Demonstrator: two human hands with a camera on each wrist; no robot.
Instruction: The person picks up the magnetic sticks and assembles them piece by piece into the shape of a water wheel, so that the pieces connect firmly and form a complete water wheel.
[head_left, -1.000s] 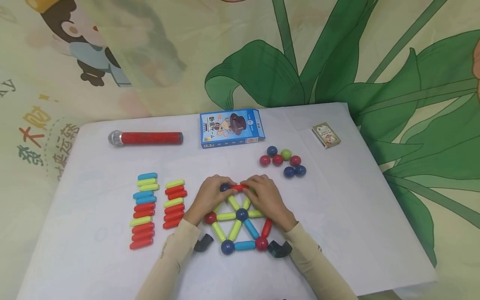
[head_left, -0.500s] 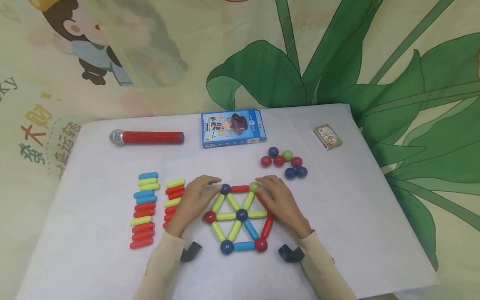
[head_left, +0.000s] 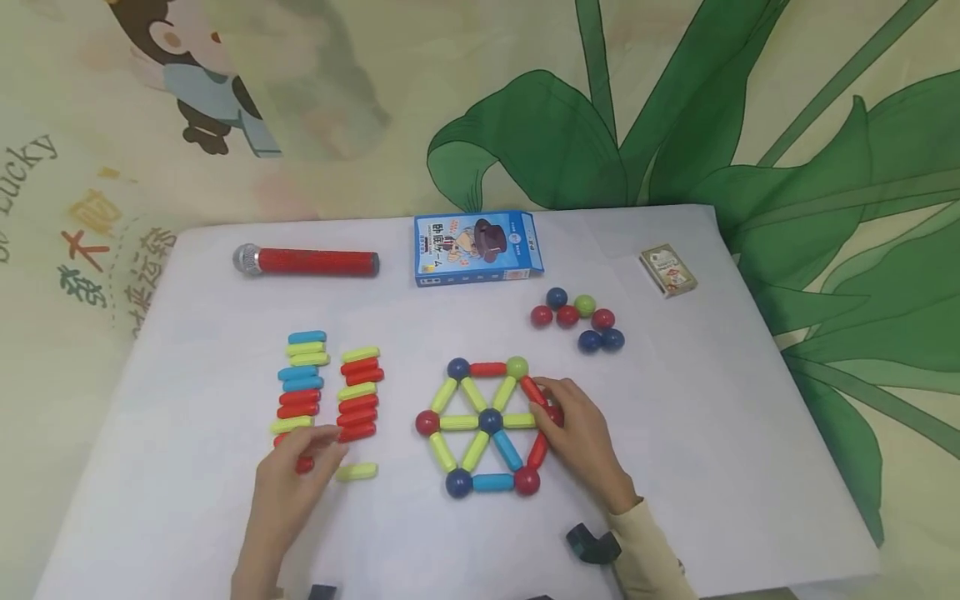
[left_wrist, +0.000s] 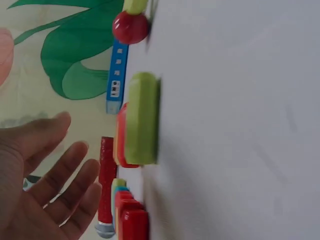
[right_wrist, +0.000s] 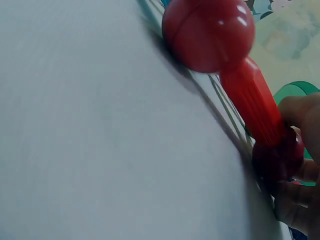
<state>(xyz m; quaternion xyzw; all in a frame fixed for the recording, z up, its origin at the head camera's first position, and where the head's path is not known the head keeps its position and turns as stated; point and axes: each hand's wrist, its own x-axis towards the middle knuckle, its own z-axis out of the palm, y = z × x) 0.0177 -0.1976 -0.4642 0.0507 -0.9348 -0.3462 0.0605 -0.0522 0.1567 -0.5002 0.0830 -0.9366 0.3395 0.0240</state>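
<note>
Blue box (head_left: 480,247) beyond hands (head_left: 288,477) (head_left: 585,435) — contents unclear

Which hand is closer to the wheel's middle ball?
Right. The right hand holds a red ball right of the middle ball; the left hand is farther left, by loose sticks.

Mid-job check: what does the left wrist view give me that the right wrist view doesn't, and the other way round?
Only the left wrist view: the left hand, holding nothing, beside a loose lime stick, with the red microphone and blue box beyond.

Only the right wrist view: the right hand gripping a dark red ball, joined by a red stick to another red ball.

Both: the white tabletop and green leaf print behind. Each also shows red balls, but different ones.
</note>
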